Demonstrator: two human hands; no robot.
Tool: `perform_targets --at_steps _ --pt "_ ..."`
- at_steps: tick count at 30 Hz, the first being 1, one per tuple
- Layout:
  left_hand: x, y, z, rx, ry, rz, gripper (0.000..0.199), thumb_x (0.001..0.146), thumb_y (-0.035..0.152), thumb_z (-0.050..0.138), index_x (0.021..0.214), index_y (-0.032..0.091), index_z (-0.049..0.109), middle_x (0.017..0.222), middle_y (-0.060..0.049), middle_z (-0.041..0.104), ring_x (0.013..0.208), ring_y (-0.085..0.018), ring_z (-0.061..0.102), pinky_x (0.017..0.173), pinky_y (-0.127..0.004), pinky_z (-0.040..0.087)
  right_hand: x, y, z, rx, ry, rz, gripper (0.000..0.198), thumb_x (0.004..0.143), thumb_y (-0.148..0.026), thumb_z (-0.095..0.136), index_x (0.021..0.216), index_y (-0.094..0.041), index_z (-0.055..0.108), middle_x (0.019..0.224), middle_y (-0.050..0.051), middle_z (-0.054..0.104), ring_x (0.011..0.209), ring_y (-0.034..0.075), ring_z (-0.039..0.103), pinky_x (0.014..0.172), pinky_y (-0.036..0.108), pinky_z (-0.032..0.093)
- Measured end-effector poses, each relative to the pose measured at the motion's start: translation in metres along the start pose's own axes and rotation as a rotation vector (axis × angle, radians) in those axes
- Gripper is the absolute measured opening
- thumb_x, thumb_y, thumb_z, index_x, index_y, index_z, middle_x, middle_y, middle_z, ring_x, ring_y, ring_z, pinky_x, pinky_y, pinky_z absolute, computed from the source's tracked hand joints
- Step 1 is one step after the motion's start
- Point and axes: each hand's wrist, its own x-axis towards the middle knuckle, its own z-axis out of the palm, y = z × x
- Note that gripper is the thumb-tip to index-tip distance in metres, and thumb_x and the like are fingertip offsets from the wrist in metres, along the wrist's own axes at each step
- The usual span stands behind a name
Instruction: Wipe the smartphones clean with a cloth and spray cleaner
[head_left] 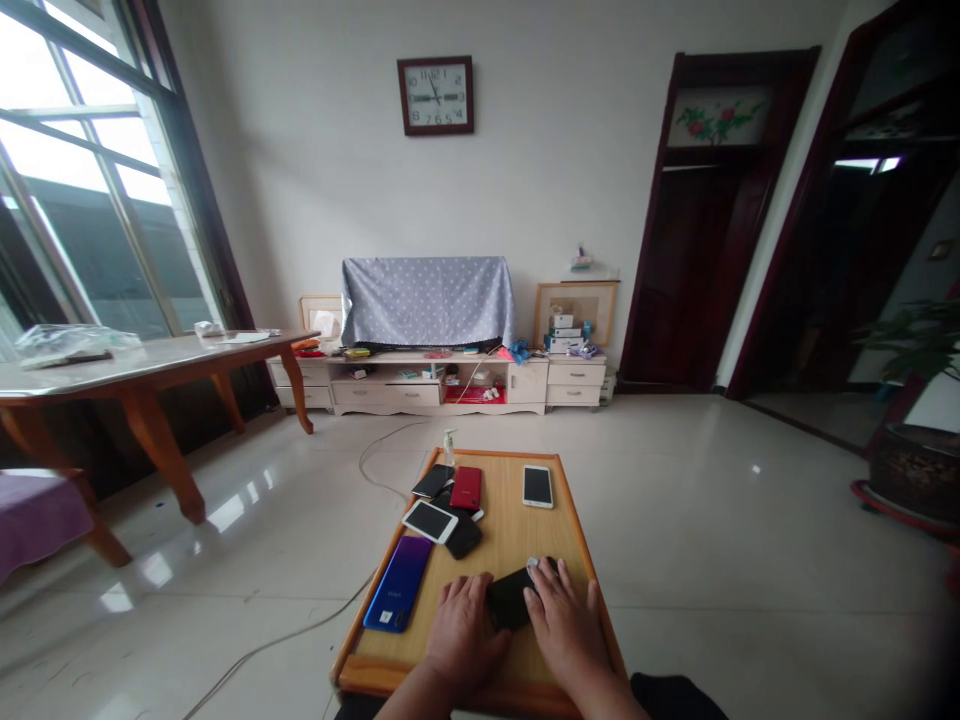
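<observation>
A black smartphone (511, 598) lies at a slant on the small wooden table in front of me. My left hand (463, 622) holds its left end, fingers bent and the thumb low by the near edge. My right hand (564, 618) lies over the phone's right end, pressing a small white wad (533, 564), perhaps tissue or cloth, under its fingertips. That hand covers part of the phone. To the left of my hands is a blue-purple phone (400, 584). Beyond them are a white phone (430, 521), a red phone (466, 487) and several dark phones, partly overlapping.
Another white phone (537, 486) lies at the table's far right. A pump bottle (449, 446) stands at the far left corner. The table (517, 530) has a raised wooden rim. A cable (300, 632) runs over the floor at left. A larger table (165, 365) stands by the window.
</observation>
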Motion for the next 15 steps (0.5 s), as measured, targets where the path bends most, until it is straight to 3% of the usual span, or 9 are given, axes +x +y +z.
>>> perform_targets --at_steps 10,15 --pt "-0.028 -0.006 -0.012 0.011 0.018 0.008 0.063 0.067 0.036 0.068 0.127 0.023 0.054 0.123 -0.006 0.064 0.118 -0.028 0.052 0.107 -0.04 0.034 -0.02 -0.017 -0.007 -0.046 0.036 0.029 0.062 0.102 -0.057 0.02 0.151 -0.026 0.043 0.158 0.004 0.039 0.151 0.032 0.022 0.118 0.07 0.001" --pt "-0.028 -0.006 -0.012 0.004 0.001 -0.009 0.055 0.074 0.041 0.063 0.126 0.023 0.055 0.12 -0.006 0.065 0.115 -0.026 0.052 0.105 -0.038 0.034 -0.044 -0.05 -0.005 0.062 -0.016 -0.094 0.054 0.104 -0.053 0.017 0.148 -0.037 0.045 0.155 -0.002 0.043 0.15 0.028 0.027 0.119 0.067 -0.002"
